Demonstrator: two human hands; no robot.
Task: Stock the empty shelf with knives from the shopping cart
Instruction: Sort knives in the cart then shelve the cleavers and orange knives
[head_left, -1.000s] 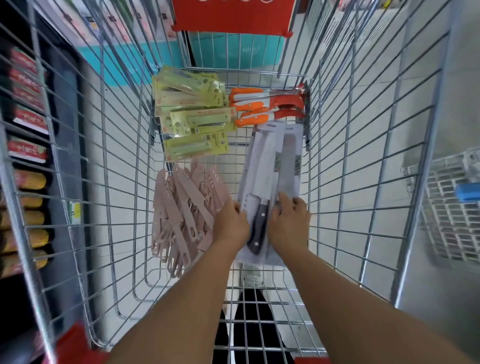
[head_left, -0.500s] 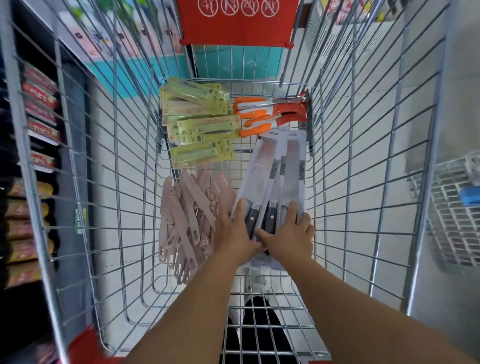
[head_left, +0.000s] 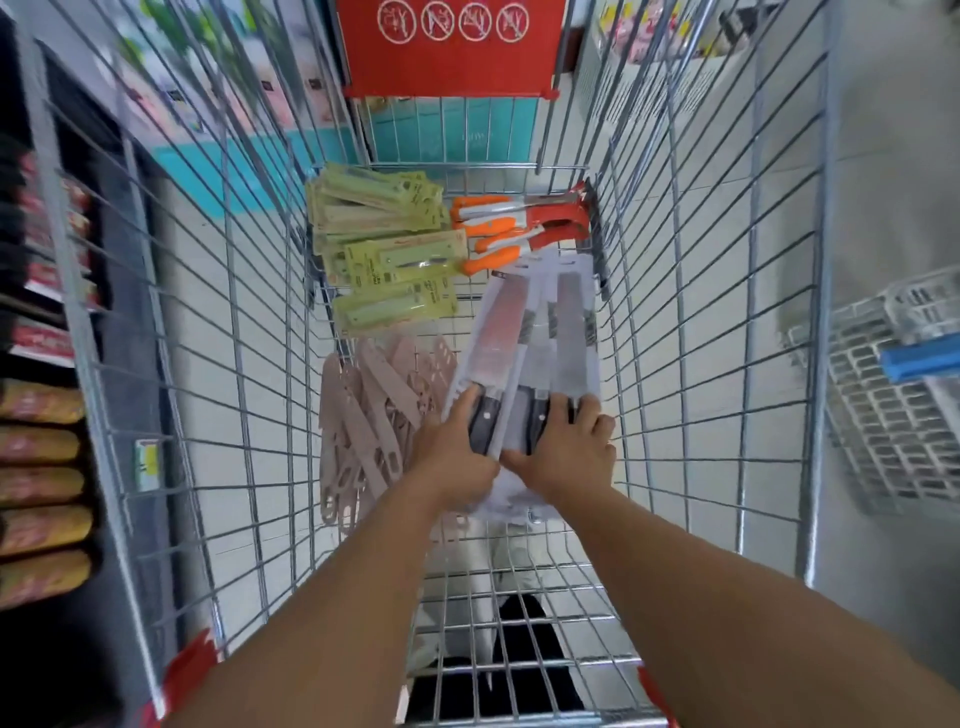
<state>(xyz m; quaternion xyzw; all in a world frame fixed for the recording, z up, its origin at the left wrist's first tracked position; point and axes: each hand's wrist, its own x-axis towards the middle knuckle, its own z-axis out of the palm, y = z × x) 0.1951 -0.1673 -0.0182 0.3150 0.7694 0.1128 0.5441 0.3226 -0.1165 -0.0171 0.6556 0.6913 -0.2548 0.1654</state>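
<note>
Gripping packaged knives at handle end: left hand, right hand, inside shopping cart.

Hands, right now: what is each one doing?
Left hand: grips the handle end of the packaged black-handled knives in the shopping cart.
Right hand: grips the same stack, fingers curled over the packs.

Red sign with prohibition icons, packaged goods left, white basket right
</note>
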